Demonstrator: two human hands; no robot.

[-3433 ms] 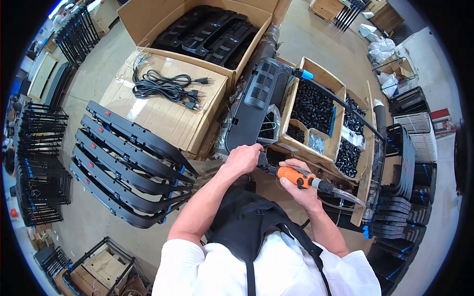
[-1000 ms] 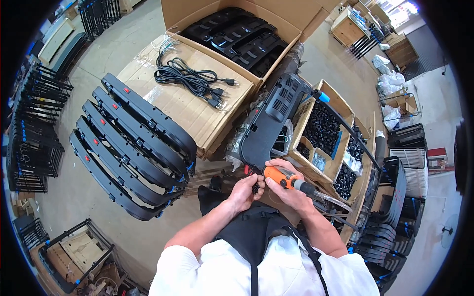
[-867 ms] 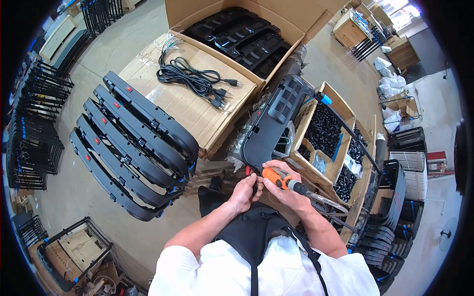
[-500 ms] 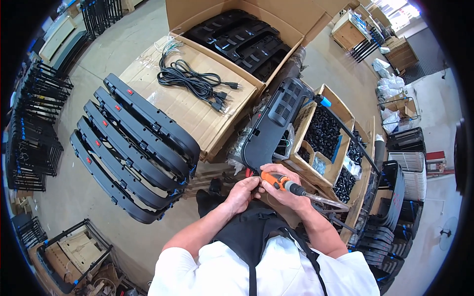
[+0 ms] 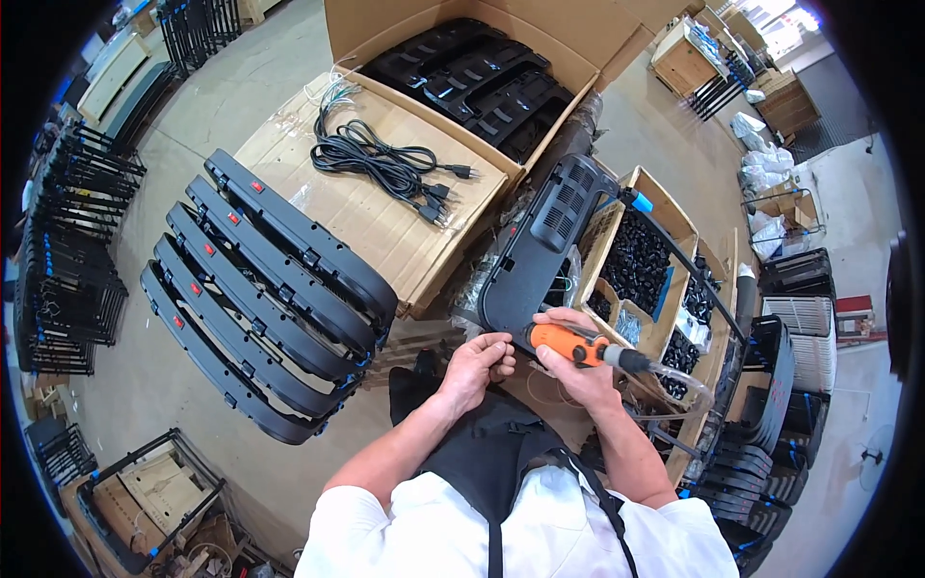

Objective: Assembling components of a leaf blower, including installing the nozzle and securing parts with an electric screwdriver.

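An orange air screwdriver (image 5: 568, 344) with a clear hose at its rear lies in my right hand (image 5: 581, 374), which is closed round its body. Its front end points left, toward the near end of a black plastic panel (image 5: 514, 289) with a vented, raised section. At that same near corner is my left hand (image 5: 474, 372), its fingertips pinched together; anything between them is too small or hidden to name. The screwdriver's tip is hard to see against the dark panel.
Right of the panel, a wooden box (image 5: 626, 193) with compartments holds many small black parts. Several curved black frames with red switches (image 5: 256, 187) stand at left. Black power cords (image 5: 376, 159) lie on cardboard, beside an open carton (image 5: 588, 48) of black panels.
My right hand has drawn the screwdriver to the right, apart from my left hand. My left hand stays near the panel's corner, fingers still pinched.
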